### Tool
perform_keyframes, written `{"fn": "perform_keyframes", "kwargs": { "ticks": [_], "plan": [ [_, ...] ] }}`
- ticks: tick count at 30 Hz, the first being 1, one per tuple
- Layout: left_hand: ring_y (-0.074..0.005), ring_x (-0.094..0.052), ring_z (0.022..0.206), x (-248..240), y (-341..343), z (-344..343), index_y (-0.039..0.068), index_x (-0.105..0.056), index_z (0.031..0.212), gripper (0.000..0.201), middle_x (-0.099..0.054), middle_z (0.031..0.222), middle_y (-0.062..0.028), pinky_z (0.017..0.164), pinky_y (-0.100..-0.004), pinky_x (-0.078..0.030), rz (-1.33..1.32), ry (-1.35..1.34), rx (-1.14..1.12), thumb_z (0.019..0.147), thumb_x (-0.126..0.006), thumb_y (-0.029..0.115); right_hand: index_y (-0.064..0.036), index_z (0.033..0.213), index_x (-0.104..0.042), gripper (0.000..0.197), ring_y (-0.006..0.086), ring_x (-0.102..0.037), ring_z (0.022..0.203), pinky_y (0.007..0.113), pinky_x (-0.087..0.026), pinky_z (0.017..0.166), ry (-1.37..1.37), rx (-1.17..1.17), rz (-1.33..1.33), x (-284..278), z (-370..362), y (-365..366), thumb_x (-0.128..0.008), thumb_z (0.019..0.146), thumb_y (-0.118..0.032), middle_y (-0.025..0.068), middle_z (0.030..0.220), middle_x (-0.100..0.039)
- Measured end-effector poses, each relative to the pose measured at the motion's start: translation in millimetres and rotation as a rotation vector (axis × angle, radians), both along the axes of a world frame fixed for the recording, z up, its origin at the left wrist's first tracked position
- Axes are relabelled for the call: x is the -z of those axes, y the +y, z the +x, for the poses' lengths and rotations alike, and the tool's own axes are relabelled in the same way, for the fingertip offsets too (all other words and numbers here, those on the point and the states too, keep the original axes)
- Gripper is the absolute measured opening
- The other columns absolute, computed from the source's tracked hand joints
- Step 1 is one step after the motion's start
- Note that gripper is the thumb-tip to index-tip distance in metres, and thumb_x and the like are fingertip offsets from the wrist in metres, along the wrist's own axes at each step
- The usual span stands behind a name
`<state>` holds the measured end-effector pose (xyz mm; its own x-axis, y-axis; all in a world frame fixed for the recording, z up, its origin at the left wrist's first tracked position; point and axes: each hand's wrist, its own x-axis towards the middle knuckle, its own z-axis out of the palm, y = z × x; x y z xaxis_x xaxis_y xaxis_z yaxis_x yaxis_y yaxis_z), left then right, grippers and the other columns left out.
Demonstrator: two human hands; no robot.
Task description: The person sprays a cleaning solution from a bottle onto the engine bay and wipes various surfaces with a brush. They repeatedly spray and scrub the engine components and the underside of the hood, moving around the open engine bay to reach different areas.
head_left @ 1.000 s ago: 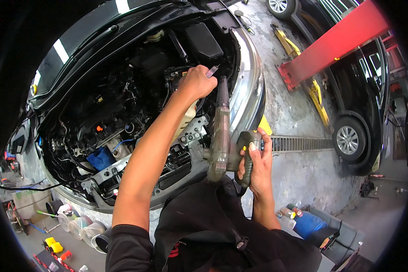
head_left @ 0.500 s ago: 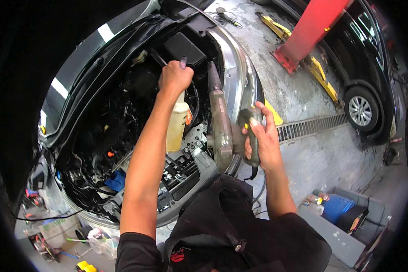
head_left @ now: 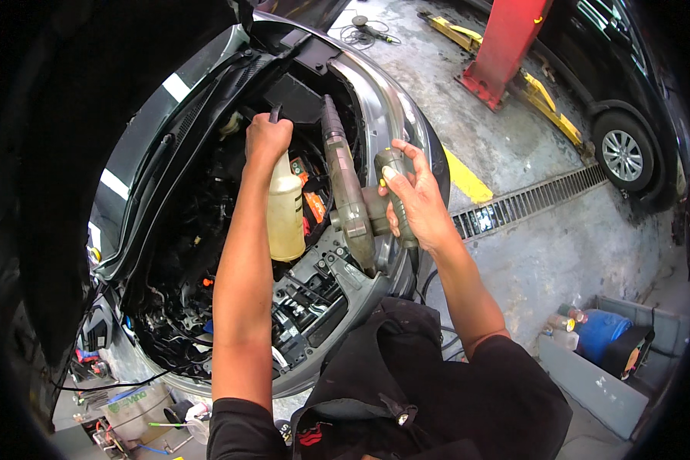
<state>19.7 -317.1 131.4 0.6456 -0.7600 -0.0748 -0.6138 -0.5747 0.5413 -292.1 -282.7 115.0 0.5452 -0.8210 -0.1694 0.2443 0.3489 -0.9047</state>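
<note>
Spray bottle (head_left: 285,215), translucent yellowish plastic, is gripped at the trigger head by the left hand (head_left: 267,138), fingers clenched round the neck, bottle body hanging down along the inside of the forearm. It is held over the open engine bay (head_left: 207,253) of a grey car, about mid-bay and just left of the blower. Blower (head_left: 353,199), a dusty olive-grey handheld unit, is grasped by the right hand (head_left: 414,203) at its handle, fingers wrapped and thumb laid over the top; the long nozzle is pointed up and away toward the back of the bay, near the black cover (head_left: 299,96) there. Bottle and blower are side by side, close but apart. Front bumper is seen removed, with the grey front crossmember (head_left: 337,276) and wiring exposed below the tools. Both forearms are bare; a black shirt (head_left: 406,399) is worn. On the concrete floor to the right, a drain grate (head_left: 525,203) and a yellow painted line (head_left: 468,180) are seen, with a red lift post (head_left: 506,42) and a black car (head_left: 629,92) beyond. A grey tray (head_left: 606,376) with a blue container is seen at lower right.
</note>
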Motion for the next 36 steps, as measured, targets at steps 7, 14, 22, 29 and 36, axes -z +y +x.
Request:
{"fn": "perform_keyframes", "kwargs": {
  "ticks": [7, 14, 22, 29, 36],
  "plan": [
    [-0.0494, -0.070, 0.107, 5, 26, 14, -0.001, -0.076, 0.096, 0.038, -0.074, 0.105, -0.0310, 0.092, -0.0526, -0.055, -0.041, -0.047, -0.128, 0.079, -0.057, 0.028, -0.0120, 0.159, -0.028, 0.067, 0.0125, -0.054, 0.046, 0.029, -0.045, 0.038, 0.008, -0.010, -0.053, 8, 26, -26, -0.065, 0.105, -0.028, 0.0092, 0.092, -0.061],
    [-0.0460, -0.072, 0.107, 19, 56, 43, 0.001, -0.076, 0.096, 0.035, -0.075, 0.104, -0.0289, 0.092, -0.0502, -0.056, -0.011, 0.055, -0.189, 0.073, -0.064, 0.025, -0.0131, 0.158, -0.031, 0.065, 0.0124, -0.054, 0.048, 0.029, -0.045, 0.038, -0.001, -0.096, -0.050, 5, 59, -38, -0.064, 0.105, -0.026, 0.0096, 0.092, -0.062],
    [-0.0475, -0.072, 0.097, 46, 101, 50, 0.004, -0.074, 0.095, 0.032, -0.074, 0.094, -0.0251, 0.083, -0.0514, -0.056, -0.128, 0.034, -0.090, 0.086, -0.064, 0.033, -0.0128, 0.158, -0.031, 0.065, 0.0125, -0.054, 0.049, 0.029, -0.044, 0.039, 0.013, -0.092, -0.033, 9, 71, -12, -0.064, 0.105, -0.027, 0.0091, 0.093, -0.060],
    [-0.0304, -0.067, 0.078, 67, 159, 39, 0.003, -0.070, 0.083, 0.026, -0.069, 0.079, -0.0161, 0.072, -0.0435, -0.050, -0.210, 0.044, -0.163, 0.086, -0.064, 0.027, -0.0122, 0.159, -0.030, 0.063, 0.0127, -0.052, 0.045, 0.029, -0.043, 0.038, 0.096, -0.212, -0.028, 5, 65, 11, -0.061, 0.106, -0.025, 0.0082, 0.090, -0.061],
    [-0.0447, -0.068, 0.108, 96, 203, 46, 0.008, -0.072, 0.105, 0.030, -0.074, 0.108, -0.0221, 0.089, -0.0538, -0.056, -0.185, 0.074, -0.194, 0.092, -0.062, 0.033, -0.0125, 0.161, -0.030, 0.063, 0.0121, -0.054, 0.047, 0.028, -0.045, 0.037, 0.162, -0.219, -0.113, 7, 73, 50, -0.059, 0.107, -0.024, 0.0106, 0.091, -0.064]
  ]
}}
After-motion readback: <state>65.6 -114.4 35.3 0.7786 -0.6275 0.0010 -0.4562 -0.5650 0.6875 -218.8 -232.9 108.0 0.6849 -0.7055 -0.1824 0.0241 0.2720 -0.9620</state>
